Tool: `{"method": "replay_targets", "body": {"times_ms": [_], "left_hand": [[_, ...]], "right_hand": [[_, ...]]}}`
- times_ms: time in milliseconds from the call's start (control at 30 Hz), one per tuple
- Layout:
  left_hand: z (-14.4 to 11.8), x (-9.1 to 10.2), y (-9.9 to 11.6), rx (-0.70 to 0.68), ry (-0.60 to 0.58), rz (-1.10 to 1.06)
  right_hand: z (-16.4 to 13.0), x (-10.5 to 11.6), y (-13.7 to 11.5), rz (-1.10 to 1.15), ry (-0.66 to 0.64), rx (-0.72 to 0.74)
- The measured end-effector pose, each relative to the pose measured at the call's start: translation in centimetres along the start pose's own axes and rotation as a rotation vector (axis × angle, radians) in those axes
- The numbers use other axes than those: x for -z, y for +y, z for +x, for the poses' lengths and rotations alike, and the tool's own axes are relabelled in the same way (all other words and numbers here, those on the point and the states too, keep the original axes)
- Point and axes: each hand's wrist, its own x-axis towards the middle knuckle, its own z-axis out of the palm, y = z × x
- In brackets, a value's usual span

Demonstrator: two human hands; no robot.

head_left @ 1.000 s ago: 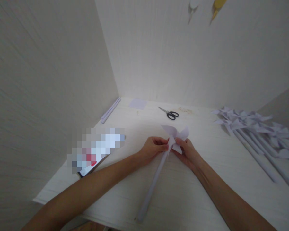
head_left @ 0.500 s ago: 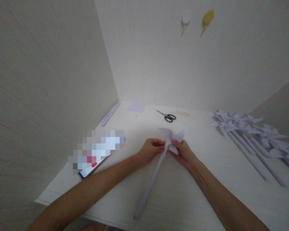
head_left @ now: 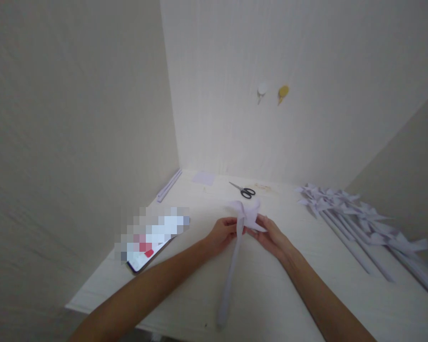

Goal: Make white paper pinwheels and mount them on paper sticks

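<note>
Fixing the paper pinwheel (head_left: pixel 250 217) to its stick (head_left: pixel 229 280) seems the step. The left hand (head_left: pixel 221 236) pinches near where they meet; the right hand (head_left: pixel 274 238) holds the pinwheel's side, mid-way across the table (head_left: pixel 189 306), stick toward the near edge. Next likely needs gentle pinching.

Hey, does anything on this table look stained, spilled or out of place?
Yes: brownish marks on the white tabletop, just right of the scissors near the back wall. They look like stains, though I can't tell from what. A small dark speck toward the front also stands out.
</note>
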Motion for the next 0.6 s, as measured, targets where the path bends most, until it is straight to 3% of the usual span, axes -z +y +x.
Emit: {"method": "replay_targets", "body": {"times_ms": [200, 267, 367, 433, 600], "left_hand": [[0.1, 0.5, 0.1, -0.051, 0.071, -0.07], [0.1, 0.6, 0.1, -0.059, 0.088, -0.09], [0.2, 0.6, 0.0, -0.071, 0.088, -0.107], [0.2, 0.7, -0.1, -0.081, 0.079, -0.11], [0.5, 0.8, -0.3, -0.077, 0.081, -0.088]], "right_hand": [[-1.6, 0.7, -1.6, -0.284, 0.403, 0.176], [-2.9, 0.2, -1.6, -0.404, 0.386, 0.188], [-5.0, -1.0, -0.7, -0.836, 0.233, 0.192], [-6.0, -1.7, 0.1, -1.054, 0.203, 0.207], [-6.7, -2.0, 0.7, -1.288, 0.195, 0.234]]}}
